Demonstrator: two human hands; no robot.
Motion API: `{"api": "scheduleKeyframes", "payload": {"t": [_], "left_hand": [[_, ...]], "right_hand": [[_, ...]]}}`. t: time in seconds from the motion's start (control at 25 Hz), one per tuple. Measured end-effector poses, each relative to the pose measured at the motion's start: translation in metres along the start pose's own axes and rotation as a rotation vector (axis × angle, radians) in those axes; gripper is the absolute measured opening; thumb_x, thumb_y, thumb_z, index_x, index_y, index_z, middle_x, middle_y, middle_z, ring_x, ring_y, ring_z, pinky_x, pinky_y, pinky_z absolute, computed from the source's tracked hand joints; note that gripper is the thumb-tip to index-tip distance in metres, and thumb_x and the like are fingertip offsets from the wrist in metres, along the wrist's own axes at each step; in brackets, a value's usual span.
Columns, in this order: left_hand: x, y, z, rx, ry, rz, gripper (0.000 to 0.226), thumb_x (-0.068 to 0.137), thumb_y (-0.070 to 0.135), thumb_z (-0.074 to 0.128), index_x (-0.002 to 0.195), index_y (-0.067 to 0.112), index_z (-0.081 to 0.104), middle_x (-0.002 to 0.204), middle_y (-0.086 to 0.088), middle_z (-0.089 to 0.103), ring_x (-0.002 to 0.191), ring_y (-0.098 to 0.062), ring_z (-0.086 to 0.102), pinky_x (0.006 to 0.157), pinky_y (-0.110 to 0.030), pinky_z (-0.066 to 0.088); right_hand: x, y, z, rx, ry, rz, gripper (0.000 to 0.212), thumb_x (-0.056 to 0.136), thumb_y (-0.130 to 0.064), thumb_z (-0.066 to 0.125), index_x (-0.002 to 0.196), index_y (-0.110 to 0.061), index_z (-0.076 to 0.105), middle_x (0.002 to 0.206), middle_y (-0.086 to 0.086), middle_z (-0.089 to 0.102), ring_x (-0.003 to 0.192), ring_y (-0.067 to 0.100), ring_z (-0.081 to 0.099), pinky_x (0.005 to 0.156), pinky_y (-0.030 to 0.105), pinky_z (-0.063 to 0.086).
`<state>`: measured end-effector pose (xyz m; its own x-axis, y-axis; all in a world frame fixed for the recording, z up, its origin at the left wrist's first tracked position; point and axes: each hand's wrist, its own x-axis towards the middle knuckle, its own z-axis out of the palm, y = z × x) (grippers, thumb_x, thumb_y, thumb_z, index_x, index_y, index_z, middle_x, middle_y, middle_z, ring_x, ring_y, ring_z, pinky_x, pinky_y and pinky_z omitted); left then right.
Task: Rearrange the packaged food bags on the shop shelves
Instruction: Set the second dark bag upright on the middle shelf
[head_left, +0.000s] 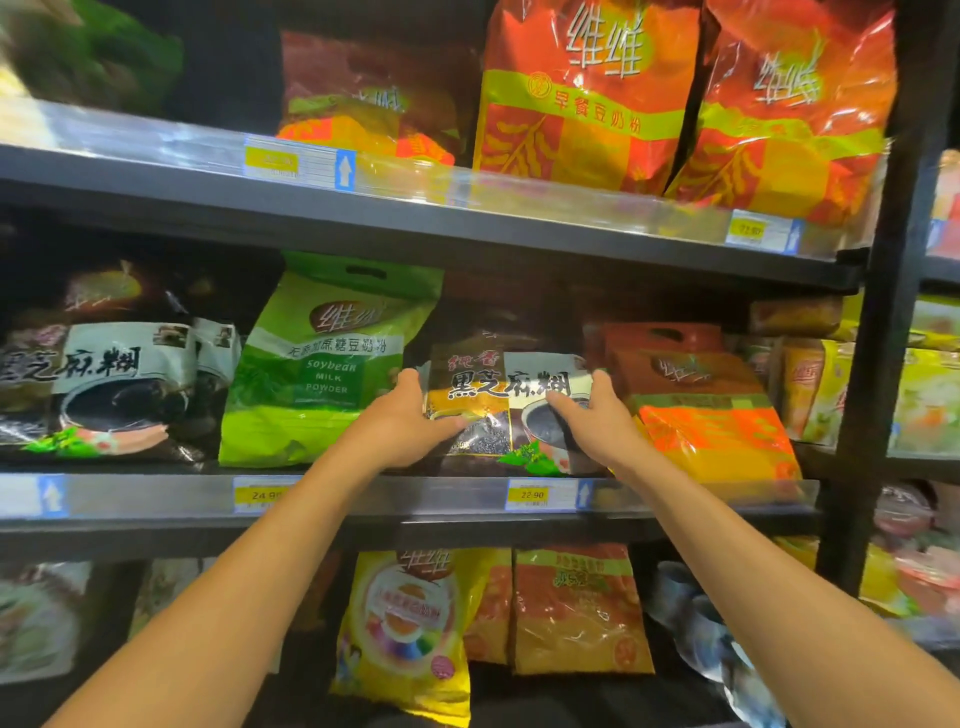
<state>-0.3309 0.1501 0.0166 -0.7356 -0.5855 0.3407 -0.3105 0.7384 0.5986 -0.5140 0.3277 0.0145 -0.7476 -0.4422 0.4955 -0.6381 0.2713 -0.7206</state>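
A dark black-sesame-paste bag (506, 387) with bold black lettering stands on the middle shelf (415, 499), between a green soybean milk powder bag (322, 364) and an orange bag (701, 415). My left hand (402, 421) grips its left edge, thumb across the front. On the opposite edge, my right hand (597, 415) holds it the same way. The bag's lower part is partly hidden by my hands.
More black sesame bags (114, 379) fill the middle shelf's left end. Red-orange bags (587, 93) stand on the upper shelf. Yellow and orange bags (410, 623) lie on the lower shelf. A black upright post (878, 364) bounds the right side, with another shelf bay beyond.
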Motion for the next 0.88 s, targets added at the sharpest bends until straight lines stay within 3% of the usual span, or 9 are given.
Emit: {"api": "scheduleKeyframes", "payload": {"t": [0.12, 0.24, 0.36, 0.44, 0.52, 0.6, 0.76, 0.88], "left_hand": [[0.0, 0.018, -0.004, -0.189, 0.014, -0.004, 0.086, 0.093, 0.052, 0.071, 0.158, 0.022, 0.023, 0.126, -0.012, 0.064, 0.11, -0.031, 0.067, 0.085, -0.043, 0.056], [-0.008, 0.037, -0.006, -0.562, 0.035, -0.053, 0.074, 0.096, 0.039, 0.073, 0.155, 0.021, 0.032, 0.125, -0.003, 0.057, 0.114, -0.023, 0.059, 0.089, -0.049, 0.061], [-0.021, 0.048, -0.007, -0.942, -0.067, -0.17, 0.054, 0.095, 0.034, 0.075, 0.139, 0.01, 0.055, 0.135, -0.01, 0.057, 0.121, -0.031, 0.062, 0.082, -0.057, 0.065], [-0.037, 0.055, -0.006, -1.071, -0.132, -0.209, 0.037, 0.095, 0.03, 0.075, 0.123, 0.008, 0.065, 0.124, -0.017, 0.068, 0.102, -0.034, 0.075, 0.07, -0.049, 0.067], [-0.054, 0.065, -0.002, -1.12, -0.197, -0.237, 0.032, 0.096, 0.03, 0.073, 0.118, 0.008, 0.067, 0.11, -0.015, 0.074, 0.076, -0.027, 0.08, 0.056, -0.037, 0.065], [-0.067, 0.073, 0.001, -1.103, -0.235, -0.232, 0.034, 0.096, 0.035, 0.073, 0.119, 0.011, 0.069, 0.108, -0.013, 0.078, 0.069, -0.022, 0.08, 0.052, -0.03, 0.062], [-0.083, 0.076, 0.015, -0.919, -0.194, -0.16, 0.042, 0.086, 0.038, 0.082, 0.119, 0.014, 0.074, 0.112, -0.01, 0.081, 0.104, -0.03, 0.078, 0.085, -0.038, 0.064], [-0.103, 0.066, 0.031, -0.908, -0.108, -0.118, 0.061, 0.077, 0.034, 0.089, 0.131, 0.016, 0.066, 0.114, -0.008, 0.081, 0.108, -0.032, 0.076, 0.099, -0.049, 0.059]], "right_hand": [[0.017, -0.005, -0.013, 0.077, 0.024, 0.041, 0.046, 0.102, -0.048, 0.058, 0.118, -0.009, 0.041, 0.105, 0.006, 0.057, 0.109, 0.034, 0.062, 0.088, 0.05, 0.054], [0.028, -0.006, -0.03, 0.196, 0.042, 0.106, 0.056, 0.101, -0.051, 0.059, 0.128, -0.005, 0.042, 0.12, 0.014, 0.057, 0.111, 0.033, 0.06, 0.08, 0.045, 0.052], [0.024, -0.002, -0.043, 0.287, 0.047, 0.097, 0.044, 0.101, -0.049, 0.06, 0.121, -0.011, 0.047, 0.117, 0.011, 0.062, 0.102, 0.028, 0.064, 0.067, 0.035, 0.049], [0.016, 0.002, -0.051, 0.345, 0.049, 0.078, 0.04, 0.102, -0.046, 0.06, 0.126, -0.015, 0.052, 0.117, 0.008, 0.069, 0.098, 0.022, 0.07, 0.062, 0.031, 0.052], [0.004, 0.005, -0.061, 0.378, 0.036, 0.06, 0.043, 0.102, -0.044, 0.06, 0.134, -0.017, 0.054, 0.119, 0.006, 0.072, 0.095, 0.019, 0.073, 0.058, 0.028, 0.053], [-0.009, 0.006, -0.069, 0.402, -0.001, 0.057, 0.041, 0.102, -0.044, 0.06, 0.134, -0.019, 0.056, 0.116, 0.005, 0.074, 0.091, 0.018, 0.075, 0.055, 0.026, 0.054], [-0.044, 0.004, -0.078, 0.495, -0.063, 0.038, 0.031, 0.103, -0.038, 0.061, 0.128, -0.02, 0.062, 0.111, 0.001, 0.077, 0.095, 0.019, 0.076, 0.064, 0.03, 0.06], [-0.071, 0.008, -0.085, 0.567, -0.118, 0.016, 0.021, 0.102, -0.035, 0.063, 0.119, -0.023, 0.067, 0.107, -0.001, 0.079, 0.09, 0.015, 0.077, 0.067, 0.029, 0.059]]}}
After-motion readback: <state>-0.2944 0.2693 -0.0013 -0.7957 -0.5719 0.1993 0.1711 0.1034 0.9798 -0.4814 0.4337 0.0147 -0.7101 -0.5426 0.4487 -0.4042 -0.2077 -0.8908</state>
